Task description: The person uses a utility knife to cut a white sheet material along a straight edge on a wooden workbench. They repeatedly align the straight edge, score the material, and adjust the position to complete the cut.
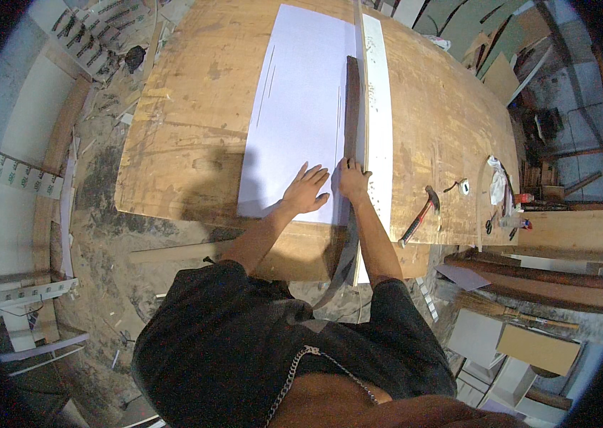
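A pale white panel (297, 93) lies on the wooden worktable, with thin dark slits along its two long sides. My left hand (307, 190) rests flat on its near end, fingers spread. Along the panel's right side runs a long dark strip (351, 100), whose loose near end bends down past the table edge. My right hand (353, 178) has its fingers curled over this strip, against a narrow upright board edge (361, 85). Beside that edge lies a long white board (378, 121) with specks on it. What sits under my right palm is hidden.
A hammer (421, 217) lies on the worktable (444, 128) to the right. Farther right are scissors (489, 227) and a crumpled white bag (497, 182). A broom (508, 310) and several boards lie at the right; scraps litter the floor (112, 250) at the left.
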Demonstrator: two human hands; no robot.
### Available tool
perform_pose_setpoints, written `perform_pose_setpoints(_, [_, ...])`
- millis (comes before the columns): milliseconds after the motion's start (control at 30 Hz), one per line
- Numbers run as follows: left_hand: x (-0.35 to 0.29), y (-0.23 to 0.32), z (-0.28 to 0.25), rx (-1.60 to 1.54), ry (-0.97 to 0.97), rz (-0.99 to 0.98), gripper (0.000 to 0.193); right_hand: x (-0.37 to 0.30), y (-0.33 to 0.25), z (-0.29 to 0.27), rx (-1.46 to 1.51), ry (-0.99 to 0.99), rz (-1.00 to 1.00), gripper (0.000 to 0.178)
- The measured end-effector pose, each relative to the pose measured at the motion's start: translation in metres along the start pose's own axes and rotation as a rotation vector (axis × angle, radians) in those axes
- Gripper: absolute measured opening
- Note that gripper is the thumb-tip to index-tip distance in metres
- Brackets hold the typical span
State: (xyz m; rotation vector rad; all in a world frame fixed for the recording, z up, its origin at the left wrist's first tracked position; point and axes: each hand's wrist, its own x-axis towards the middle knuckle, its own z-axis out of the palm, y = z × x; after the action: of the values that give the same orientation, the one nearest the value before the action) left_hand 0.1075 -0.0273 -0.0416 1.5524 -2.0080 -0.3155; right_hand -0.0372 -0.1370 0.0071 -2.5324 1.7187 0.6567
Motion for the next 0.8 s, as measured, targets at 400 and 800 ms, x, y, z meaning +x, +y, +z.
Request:
perform_pose_setpoints(400, [-0.066,0.083,0.198,-1.247,0.42,-0.713,0.043,-0.005,-0.048,-0.06,0.085,0.023,-0.086,0.065])
perform_pose_setpoints(800, [-0.014,0.121,0.112,-2.227,0.17,-0.848,0.046,-0.113,0.006,0.016,0.518,0.331,0.076,0.053])
